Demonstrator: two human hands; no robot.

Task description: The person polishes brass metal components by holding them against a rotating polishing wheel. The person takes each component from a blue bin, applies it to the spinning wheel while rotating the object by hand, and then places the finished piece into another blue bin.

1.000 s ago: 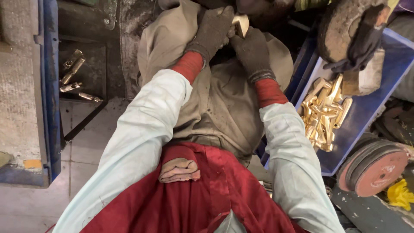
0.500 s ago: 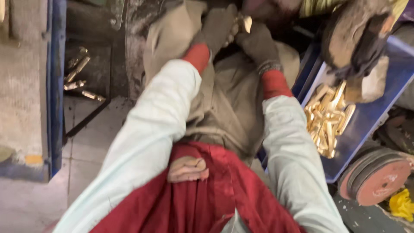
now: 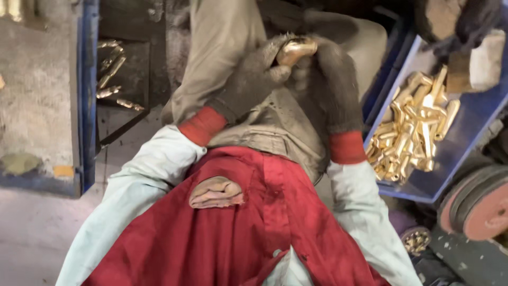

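Far to my left stood a blue frame (image 3: 87, 95), and beyond it a few brass pieces (image 3: 112, 69) lay loose on a dark ledge, well apart from my hands. Below them the pale floor (image 3: 32, 233) showed beside my left sleeve (image 3: 132, 196), light in colour and ending in the red cuff of a dark knit glove.

My left hand (image 3: 248, 85) was closed around the near side of a curved brass fitting (image 3: 295, 48), thumb and fingers wrapped against it. The fitting sat high in the view, above my lap, pinched between both gloves, with only its shiny bent top showing. My right hand (image 3: 336, 87) gripped it from the other side, fingers curled tight, the two gloves touching each other around the piece. Under the hands lay my tan trousers (image 3: 275, 127), and nearer to me a red apron (image 3: 254, 222) with a torn hole in it.

To the right of my right arm sat a blue tray (image 3: 465, 137) holding a heap of brass fittings (image 3: 413, 127), near my right wrist but not touching it. Farther right and lower, round reddish grinding wheels (image 3: 484, 204) were stacked at the edge of the view.
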